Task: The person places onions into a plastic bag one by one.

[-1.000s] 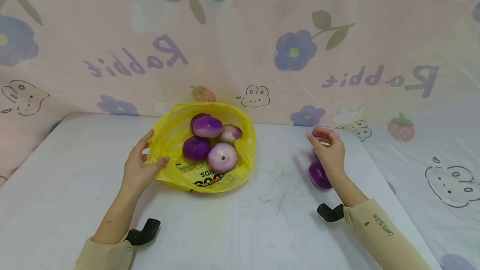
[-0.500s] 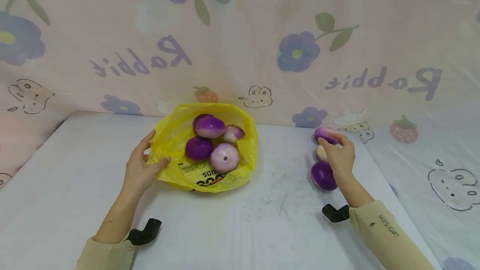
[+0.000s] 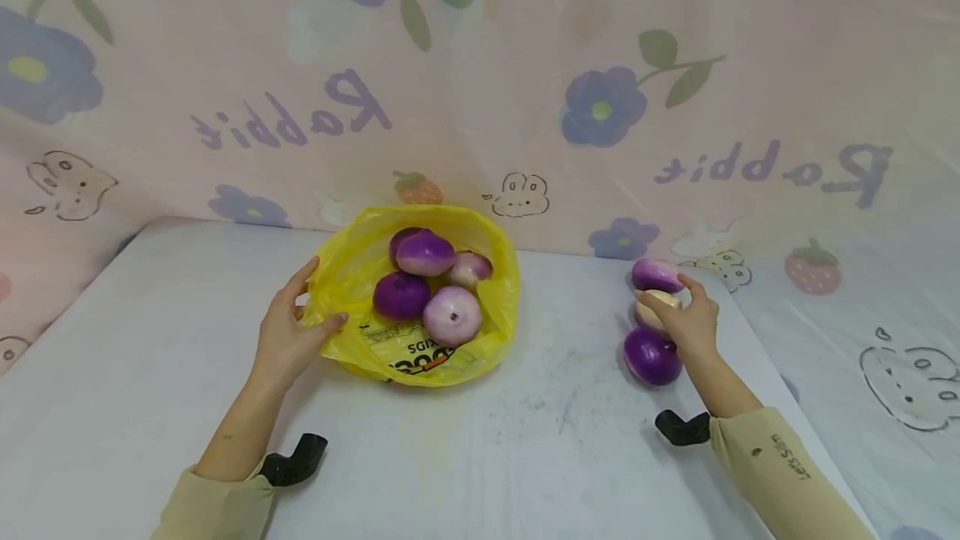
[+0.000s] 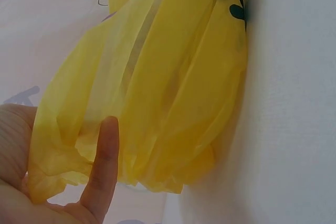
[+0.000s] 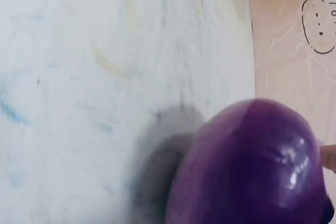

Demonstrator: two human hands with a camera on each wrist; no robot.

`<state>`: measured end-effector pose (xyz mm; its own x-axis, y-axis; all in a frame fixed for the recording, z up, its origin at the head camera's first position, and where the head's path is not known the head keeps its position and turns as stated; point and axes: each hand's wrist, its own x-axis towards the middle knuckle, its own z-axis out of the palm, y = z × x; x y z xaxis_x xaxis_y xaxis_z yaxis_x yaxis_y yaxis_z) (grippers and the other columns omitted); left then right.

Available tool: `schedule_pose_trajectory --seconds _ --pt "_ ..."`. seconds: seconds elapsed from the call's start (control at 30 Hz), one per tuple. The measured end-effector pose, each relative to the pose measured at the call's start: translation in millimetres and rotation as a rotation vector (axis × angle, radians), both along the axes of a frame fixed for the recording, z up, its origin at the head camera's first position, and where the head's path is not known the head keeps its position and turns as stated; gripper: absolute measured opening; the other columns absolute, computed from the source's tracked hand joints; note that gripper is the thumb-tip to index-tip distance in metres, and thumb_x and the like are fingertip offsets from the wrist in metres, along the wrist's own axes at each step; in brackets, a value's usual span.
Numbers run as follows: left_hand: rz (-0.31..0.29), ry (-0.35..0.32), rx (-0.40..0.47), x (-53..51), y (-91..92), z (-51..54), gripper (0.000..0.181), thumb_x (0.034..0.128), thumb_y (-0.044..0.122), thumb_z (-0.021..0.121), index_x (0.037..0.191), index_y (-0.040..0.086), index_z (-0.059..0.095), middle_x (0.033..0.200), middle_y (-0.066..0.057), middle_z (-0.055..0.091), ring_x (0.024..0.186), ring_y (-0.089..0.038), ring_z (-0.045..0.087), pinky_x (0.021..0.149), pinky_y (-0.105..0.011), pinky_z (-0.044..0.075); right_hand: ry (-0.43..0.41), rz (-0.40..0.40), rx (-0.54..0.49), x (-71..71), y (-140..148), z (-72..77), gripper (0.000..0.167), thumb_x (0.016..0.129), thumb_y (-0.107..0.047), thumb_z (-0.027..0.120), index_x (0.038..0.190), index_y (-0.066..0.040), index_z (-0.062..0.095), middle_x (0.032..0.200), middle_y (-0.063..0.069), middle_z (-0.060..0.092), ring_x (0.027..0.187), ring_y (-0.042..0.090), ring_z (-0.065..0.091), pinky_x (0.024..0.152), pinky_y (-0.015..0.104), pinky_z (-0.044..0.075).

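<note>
On the left, my left hand [image 3: 288,336] holds the left rim of a yellow plastic bag [image 3: 341,290], its thumb inside the mouth and fingers outside. In the left wrist view the bag [image 4: 157,103] hangs in folds beside a finger. Several purple and pale onions [image 3: 452,317] lie inside it. At the right, my right hand [image 3: 690,319] has thumb and fingers around a pale onion [image 3: 654,317]. This one sits between a pinkish-purple onion [image 3: 655,275] behind and a dark purple onion [image 3: 652,357] in front. The dark purple onion [image 5: 247,171] looms large in the right wrist view.
A white table [image 3: 465,457] with faint smudges lies under everything. Behind it hangs a patterned cloth [image 3: 480,107] with flowers and rabbits, which also drapes along the right side. Black curved pieces [image 3: 296,461] stick out at both wrists.
My right hand has drawn back toward me and slightly right, from the far onion to the pale middle one, uncovering the row. The left hand keeps its hold on the bag. The view has shifted slightly.
</note>
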<state>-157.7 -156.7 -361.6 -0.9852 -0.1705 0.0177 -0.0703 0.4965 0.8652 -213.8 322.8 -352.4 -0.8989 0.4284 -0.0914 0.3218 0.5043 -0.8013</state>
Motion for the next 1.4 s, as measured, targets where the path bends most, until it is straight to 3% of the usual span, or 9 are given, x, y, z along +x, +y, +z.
schedule_pose_trajectory --seconds 0.47,0.93,1.4 --pt "0.000 -0.014 -0.005 2.1 -2.8 0.7 0.084 0.0867 0.015 0.068 0.155 0.023 0.019 0.144 -0.024 0.034 0.105 -0.036 0.048 0.070 -0.025 0.045 -0.076 0.043 -0.055 -1.6 11.6 -8.1 0.088 0.087 -0.029 0.068 0.151 0.001 0.016 0.154 0.032 0.012 0.141 0.045 0.019 0.114 0.054 0.022" --pt "-0.016 0.001 0.000 0.6 -4.3 2.2 0.084 0.0863 0.015 0.068 0.154 0.023 0.020 0.144 -0.024 0.034 0.104 -0.036 0.051 0.070 -0.021 0.046 -0.068 0.052 -0.022 -6.6 10.7 -14.1 0.086 0.085 -0.025 0.069 0.150 0.003 0.019 0.151 0.034 0.019 0.136 0.046 0.026 0.111 0.057 0.024" --pt "-0.018 -0.026 0.036 1.5 -0.4 4.2 0.084 0.0869 0.015 0.067 0.155 0.024 0.019 0.145 -0.023 0.033 0.106 -0.036 0.052 0.071 -0.020 0.047 -0.010 0.111 -0.059 -5.1 -1.5 12.8 0.083 0.089 -0.028 0.064 0.153 -0.004 0.017 0.156 0.029 0.009 0.141 0.044 0.019 0.113 0.053 0.025"
